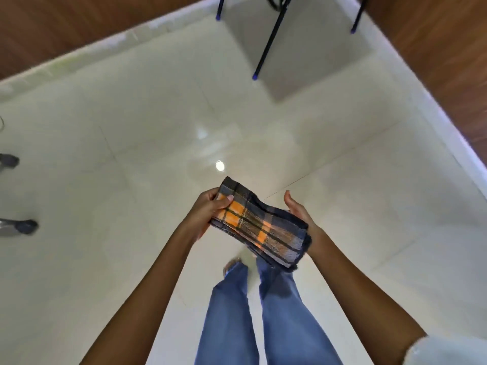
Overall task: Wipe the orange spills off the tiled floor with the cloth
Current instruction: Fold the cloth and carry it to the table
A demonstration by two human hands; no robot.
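Observation:
A folded checked cloth point(261, 227), dark blue-grey with orange squares, is held above the glossy white tiled floor point(131, 143). My left hand point(210, 212) grips its left end, thumb on top. My right hand point(300, 212) supports the cloth's right end from beneath and behind, fingers partly spread. I stand upright, my legs in blue jeans point(263, 312) below the cloth. No orange spill shows on the tiles in view.
Black table legs with blue feet point(266, 48) stand at the back. Brown wood-panelled walls with a white skirting point(434, 106) close the corner at right and back. Two dark chair or stand feet point(25, 226) sit at the left edge.

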